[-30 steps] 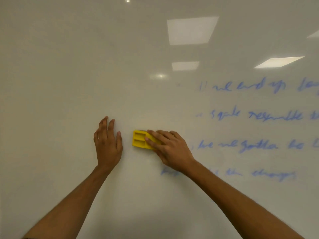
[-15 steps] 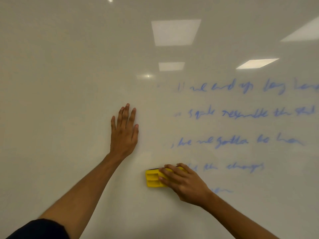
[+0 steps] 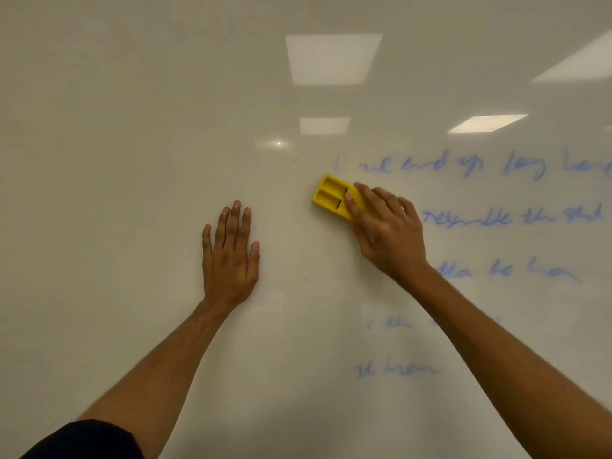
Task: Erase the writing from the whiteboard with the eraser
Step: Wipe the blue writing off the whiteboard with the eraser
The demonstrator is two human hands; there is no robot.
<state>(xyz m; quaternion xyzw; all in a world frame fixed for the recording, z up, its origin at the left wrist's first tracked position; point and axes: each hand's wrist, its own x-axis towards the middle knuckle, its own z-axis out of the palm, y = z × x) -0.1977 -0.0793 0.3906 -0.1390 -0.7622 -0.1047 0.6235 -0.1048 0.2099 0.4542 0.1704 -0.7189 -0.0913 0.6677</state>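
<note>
The whiteboard fills the whole view. My right hand presses a yellow eraser flat against it, near the left end of the second line of writing. Blue handwriting runs in several lines on the right half, smeared and faint; the left ends of the middle lines are wiped away. My left hand lies flat on the board to the left of the eraser, fingers pointing up and holding nothing.
Ceiling lights reflect in the glossy board at the top. The left half of the board carries no writing. A dark sleeve shows at the bottom left.
My right hand has swept the eraser up from the low fourth line to beside the second line, wiping the starts of the lines. My left hand has stayed flat on the board.
</note>
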